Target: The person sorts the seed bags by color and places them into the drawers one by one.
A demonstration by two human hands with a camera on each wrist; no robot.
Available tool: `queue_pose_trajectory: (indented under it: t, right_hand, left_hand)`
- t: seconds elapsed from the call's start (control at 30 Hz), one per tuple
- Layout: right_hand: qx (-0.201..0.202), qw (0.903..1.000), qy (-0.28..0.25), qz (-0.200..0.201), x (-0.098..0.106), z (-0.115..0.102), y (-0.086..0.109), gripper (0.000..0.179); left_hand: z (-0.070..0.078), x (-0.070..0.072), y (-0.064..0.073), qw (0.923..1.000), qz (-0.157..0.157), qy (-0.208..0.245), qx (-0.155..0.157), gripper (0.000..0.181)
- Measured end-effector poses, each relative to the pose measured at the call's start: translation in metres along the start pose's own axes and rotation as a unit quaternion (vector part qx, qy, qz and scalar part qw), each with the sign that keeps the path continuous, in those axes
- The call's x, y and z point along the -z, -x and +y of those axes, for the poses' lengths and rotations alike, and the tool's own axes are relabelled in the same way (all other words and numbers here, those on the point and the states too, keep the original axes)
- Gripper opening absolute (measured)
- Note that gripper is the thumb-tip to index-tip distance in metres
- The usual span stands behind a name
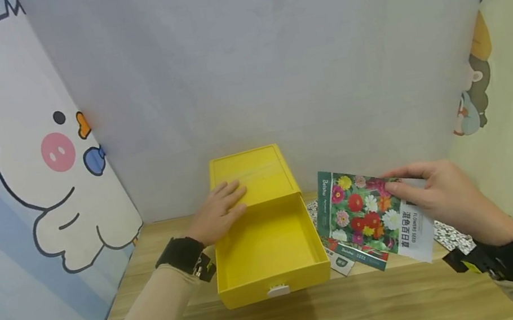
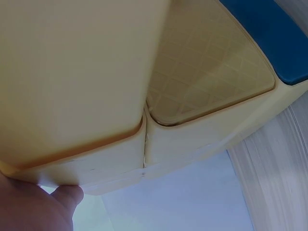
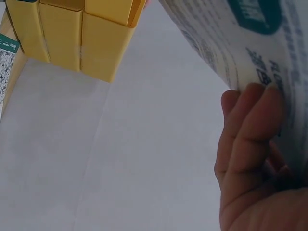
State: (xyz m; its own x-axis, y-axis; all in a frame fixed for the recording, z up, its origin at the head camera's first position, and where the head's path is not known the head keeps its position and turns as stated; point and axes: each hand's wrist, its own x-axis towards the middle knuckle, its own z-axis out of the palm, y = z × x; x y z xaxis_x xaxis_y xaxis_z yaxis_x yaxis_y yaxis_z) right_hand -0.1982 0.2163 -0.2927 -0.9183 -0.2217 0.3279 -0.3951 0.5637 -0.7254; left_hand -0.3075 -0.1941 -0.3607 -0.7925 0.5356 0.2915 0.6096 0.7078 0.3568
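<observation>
A yellow drawer unit (image 1: 253, 172) stands against the back wall, its top drawer (image 1: 271, 246) pulled out toward me; I see only bare yellow floor inside. Flat on the unit's top rests my left hand (image 1: 216, 213), fingers extended. To the right of the drawer, my right hand (image 1: 454, 199) pinches a flower seed packet (image 1: 360, 210) by its right end, thumb on the front. Red, pink, yellow and white blooms cover that packet's front. In the right wrist view, fingers are curled against the packet's printed back (image 3: 211, 43).
Beneath the held packet, more packets (image 1: 363, 255) lie on the wooden table (image 1: 365, 307), partly hidden. A speckled surface (image 1: 453, 237) shows near my right wrist. The left wrist view shows a blue part (image 2: 274, 43) on the unit. Printed curtains (image 1: 20, 224) hang at both sides.
</observation>
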Motion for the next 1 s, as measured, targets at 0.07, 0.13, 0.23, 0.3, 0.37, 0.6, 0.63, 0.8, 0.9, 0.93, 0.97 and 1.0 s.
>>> queue_pose_trajectory:
  t: [0.07,0.13,0.23,0.3,0.37,0.6,0.63,0.8,0.9,0.93,0.97,1.0]
  right_hand:
    - [0.01,0.9999,0.002,-0.002,0.0,-0.003,-0.003,0.032]
    - [0.022,0.9998,0.005,0.0,0.0,-0.006,-0.005,0.029]
    - [0.037,0.9993,0.009,0.006,0.0,-0.011,-0.008,0.027]
    - [0.045,0.9988,0.014,0.011,0.0,-0.014,-0.009,0.026]
    - [0.05,0.9983,0.026,0.019,0.0,-0.017,-0.011,0.025]
    - [0.037,0.9989,0.03,-0.004,-0.003,-0.025,-0.018,0.027]
    - [0.032,0.999,0.027,-0.015,-0.004,-0.026,-0.019,0.028]
    - [0.024,0.9984,0.013,-0.049,-0.012,-0.027,-0.028,0.027]
    - [0.025,0.9973,0.009,-0.068,-0.014,-0.026,-0.032,0.027]
    - [0.022,0.9968,0.008,-0.076,-0.014,-0.026,-0.034,0.027]
    - [0.02,0.9962,0.01,-0.084,-0.014,-0.026,-0.036,0.028]
    - [0.019,0.9956,0.015,-0.091,-0.014,-0.026,-0.038,0.029]
  left_hand:
    - [0.0,0.0,0.0,1.0,-0.002,0.001,0.001,0.053]
    - [0.001,0.0,0.0,1.0,-0.003,0.001,0.002,0.053]
    - [0.002,0.001,0.0,1.0,-0.002,0.004,0.0,0.053]
    - [0.002,0.001,0.0,1.0,0.0,0.007,0.0,0.052]
    - [0.003,0.002,0.0,1.0,0.001,0.007,-0.001,0.052]
    - [0.002,0.002,0.001,1.0,-0.002,0.007,-0.001,0.052]
    - [0.002,0.002,0.001,1.0,-0.002,0.008,0.0,0.052]
    - [0.001,0.001,0.0,1.0,-0.001,0.002,0.004,0.053]
    - [0.001,0.0,0.0,1.0,-0.004,-0.005,0.004,0.053]
    - [0.001,0.0,0.0,1.0,-0.005,-0.004,0.006,0.052]
    - [0.001,0.0,-0.001,1.0,-0.006,-0.004,0.007,0.052]
    - [0.002,0.0,-0.001,1.0,-0.006,-0.003,0.006,0.052]
